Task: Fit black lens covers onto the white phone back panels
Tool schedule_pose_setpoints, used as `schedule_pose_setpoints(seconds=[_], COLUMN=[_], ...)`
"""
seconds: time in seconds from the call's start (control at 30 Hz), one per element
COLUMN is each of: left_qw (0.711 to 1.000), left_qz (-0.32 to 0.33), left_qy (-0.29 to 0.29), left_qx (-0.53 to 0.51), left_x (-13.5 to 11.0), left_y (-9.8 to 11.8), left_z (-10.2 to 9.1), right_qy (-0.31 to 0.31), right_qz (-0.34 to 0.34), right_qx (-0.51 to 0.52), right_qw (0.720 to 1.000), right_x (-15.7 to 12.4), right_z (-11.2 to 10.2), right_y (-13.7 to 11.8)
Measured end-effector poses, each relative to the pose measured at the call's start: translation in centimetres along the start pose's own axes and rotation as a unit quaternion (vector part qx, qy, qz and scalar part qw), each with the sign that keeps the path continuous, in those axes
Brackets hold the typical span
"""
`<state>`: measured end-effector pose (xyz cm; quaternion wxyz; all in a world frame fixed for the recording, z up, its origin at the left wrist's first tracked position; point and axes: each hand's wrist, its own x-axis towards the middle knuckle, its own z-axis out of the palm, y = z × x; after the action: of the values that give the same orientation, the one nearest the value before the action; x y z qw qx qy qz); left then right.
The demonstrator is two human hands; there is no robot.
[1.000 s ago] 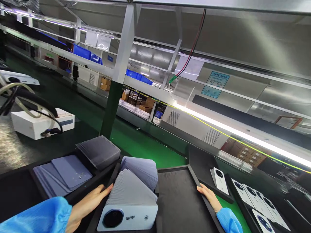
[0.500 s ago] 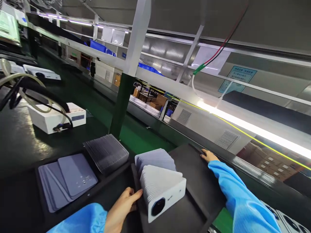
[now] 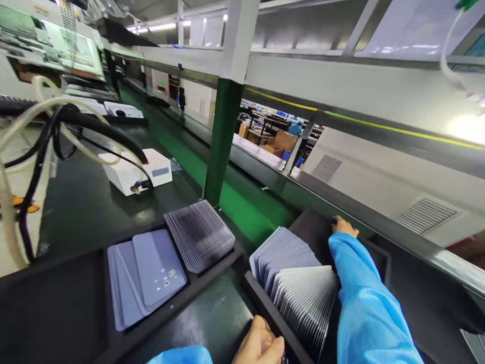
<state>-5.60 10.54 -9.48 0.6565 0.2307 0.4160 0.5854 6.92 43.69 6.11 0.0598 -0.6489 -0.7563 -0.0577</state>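
A black tray holds fanned stacks of thin panels that look like phone back covers, blue-grey panels behind and paler panels in front. My left hand is closed at the tray's near left edge, its fingers curled, its lower part cut off by the frame. At the far side, my right hand has its fingers bent over the tray's rim. Both sleeves are light blue.
A second black tray on the left carries loose blue-grey covers and an upright stack. Behind it are a white box and looping hoses. A green-and-white post rises beside the green conveyor.
The view has turned left and down. The tray between my hands has shifted away from the left tray, opening a gap with green tabletop showing. Both hands remain at its edges.
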Motion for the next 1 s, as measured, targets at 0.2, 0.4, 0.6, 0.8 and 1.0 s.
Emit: schedule_pose_setpoints(seconds=[0.2, 0.4, 0.6, 0.8, 1.0], left_qw=[0.998, 0.994, 0.99, 0.99, 0.989], left_qz=[-0.009, -0.075, -0.09, -0.053, -0.045], left_qy=[0.046, 0.04, 0.087, 0.118, 0.13], left_qx=[-0.037, -0.074, -0.07, -0.06, -0.054], left_x=[-1.3, -2.8, -3.2, -3.3, -3.1], left_y=[2.6, 5.5, 6.9, 7.7, 8.2], left_z=[1.3, 2.2, 3.4, 3.4, 2.5], right_qy=[-0.075, -0.083, -0.078, -0.045, -0.039], right_qz=[-0.054, -0.086, -0.081, -0.033, 0.021], right_qx=[0.013, 0.038, 0.066, 0.103, 0.163], right_qw=[0.996, 0.992, 0.991, 0.993, 0.986], right_x=[-1.5, -7.6, -20.8, -33.7, -44.6], right_z=[-1.5, -7.9, -11.8, -13.0, -12.0], right_y=[-0.5, 3.2, 5.3, 6.1, 6.1])
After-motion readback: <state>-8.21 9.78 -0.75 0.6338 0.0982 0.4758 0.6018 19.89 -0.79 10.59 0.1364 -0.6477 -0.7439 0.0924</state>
